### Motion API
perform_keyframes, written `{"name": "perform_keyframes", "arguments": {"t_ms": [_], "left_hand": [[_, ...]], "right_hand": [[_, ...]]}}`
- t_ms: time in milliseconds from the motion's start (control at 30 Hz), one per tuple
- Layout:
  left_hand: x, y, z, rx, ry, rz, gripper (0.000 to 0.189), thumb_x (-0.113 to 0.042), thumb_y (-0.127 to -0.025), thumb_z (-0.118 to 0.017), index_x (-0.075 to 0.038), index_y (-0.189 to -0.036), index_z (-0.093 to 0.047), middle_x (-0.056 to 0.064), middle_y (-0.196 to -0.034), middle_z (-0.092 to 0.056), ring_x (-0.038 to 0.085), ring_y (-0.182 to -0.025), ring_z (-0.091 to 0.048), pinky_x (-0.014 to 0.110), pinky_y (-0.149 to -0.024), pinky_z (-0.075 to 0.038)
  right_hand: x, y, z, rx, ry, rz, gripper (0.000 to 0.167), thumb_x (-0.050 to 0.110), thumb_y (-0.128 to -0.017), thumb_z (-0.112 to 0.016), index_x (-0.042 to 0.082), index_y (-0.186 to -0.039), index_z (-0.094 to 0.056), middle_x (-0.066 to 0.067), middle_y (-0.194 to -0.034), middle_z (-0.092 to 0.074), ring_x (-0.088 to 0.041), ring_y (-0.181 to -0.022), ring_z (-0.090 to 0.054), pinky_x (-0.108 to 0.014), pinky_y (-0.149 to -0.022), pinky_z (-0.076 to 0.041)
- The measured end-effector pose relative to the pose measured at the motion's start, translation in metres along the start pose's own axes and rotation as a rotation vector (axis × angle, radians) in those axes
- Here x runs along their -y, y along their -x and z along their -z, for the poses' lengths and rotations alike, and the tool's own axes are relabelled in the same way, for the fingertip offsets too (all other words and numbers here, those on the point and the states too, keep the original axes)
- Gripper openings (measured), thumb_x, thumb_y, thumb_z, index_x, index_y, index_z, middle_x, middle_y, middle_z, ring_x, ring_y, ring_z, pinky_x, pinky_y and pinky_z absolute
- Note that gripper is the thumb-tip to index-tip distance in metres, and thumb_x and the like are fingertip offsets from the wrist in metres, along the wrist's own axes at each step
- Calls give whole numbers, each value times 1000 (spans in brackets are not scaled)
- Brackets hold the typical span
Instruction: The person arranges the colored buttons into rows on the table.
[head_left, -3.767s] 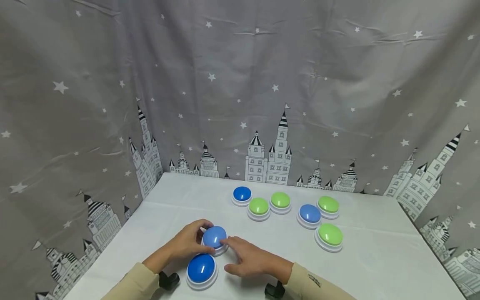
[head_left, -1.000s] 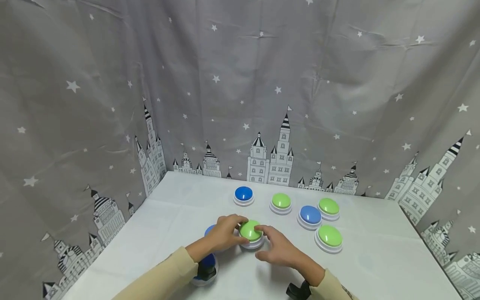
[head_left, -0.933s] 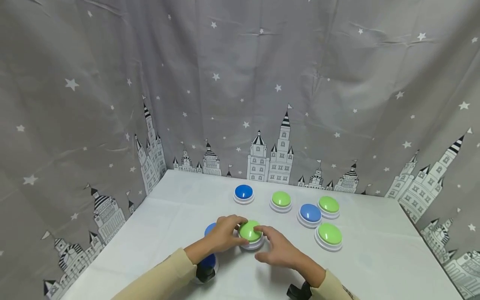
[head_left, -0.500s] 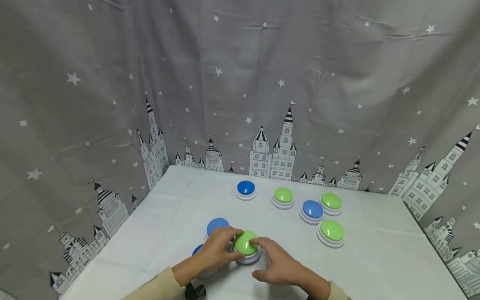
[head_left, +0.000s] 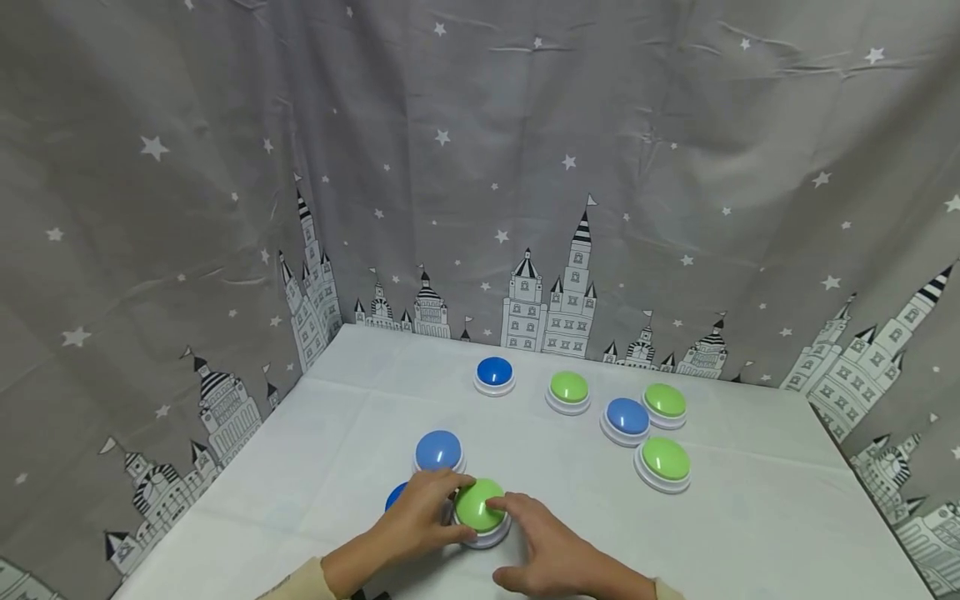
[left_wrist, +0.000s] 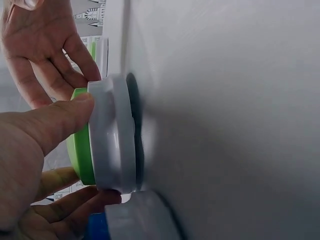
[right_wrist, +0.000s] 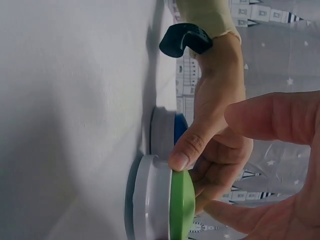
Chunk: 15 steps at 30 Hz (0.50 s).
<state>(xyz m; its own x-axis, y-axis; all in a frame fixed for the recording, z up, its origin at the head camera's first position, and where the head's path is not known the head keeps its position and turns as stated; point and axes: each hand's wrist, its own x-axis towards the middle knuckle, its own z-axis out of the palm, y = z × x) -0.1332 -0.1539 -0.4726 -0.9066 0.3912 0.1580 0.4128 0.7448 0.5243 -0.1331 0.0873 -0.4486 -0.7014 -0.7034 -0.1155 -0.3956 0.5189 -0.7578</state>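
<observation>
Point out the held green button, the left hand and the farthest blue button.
Held green button (left_wrist: pixel 108 136): left wrist view, on its white base.
Left hand (head_left: pixel 418 517): head view, on the back of the hand.
Farthest blue button (head_left: pixel 495 372): head view, on its blue dome.

The green button (head_left: pixel 474 510) has a smooth, glossy domed top set in a round, stepped white base (left_wrist: pixel 112 140). It sits level, dome upward, at the near part of the white-covered table (head_left: pixel 712 533), pinched at its side by the left hand (head_left: pixel 420 518), just beside a light-blue button (head_left: pixel 438 450) and nearer the person.
</observation>
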Motion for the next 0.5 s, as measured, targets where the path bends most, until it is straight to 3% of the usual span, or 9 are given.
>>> {"name": "perform_keyframes", "arguments": {"t_ms": [300,500], "left_hand": [[2,13,-1,-40,-52,-52,63,-45,-75,-84,-11,-123,-64,-5,-119,-65,21,-116,-56,49,-100,-43],[3,13,3,23,-32,-36,62,-48,-77,-82,-13,-124,-61,-7,-119,-62,16,-115,-55,45,-100,-45]], "right_hand": [[5,4,-8,29,-4,-21,74,34,-77,-79,23,-142,-46,0,-145,-43,-23,-135,-38,-55,-110,-33],[7,2,-10,67,-71,-127,74,32,-77,-81,28,-141,-46,1,-146,-41,-26,-136,-37,-58,-109,-32]]}}
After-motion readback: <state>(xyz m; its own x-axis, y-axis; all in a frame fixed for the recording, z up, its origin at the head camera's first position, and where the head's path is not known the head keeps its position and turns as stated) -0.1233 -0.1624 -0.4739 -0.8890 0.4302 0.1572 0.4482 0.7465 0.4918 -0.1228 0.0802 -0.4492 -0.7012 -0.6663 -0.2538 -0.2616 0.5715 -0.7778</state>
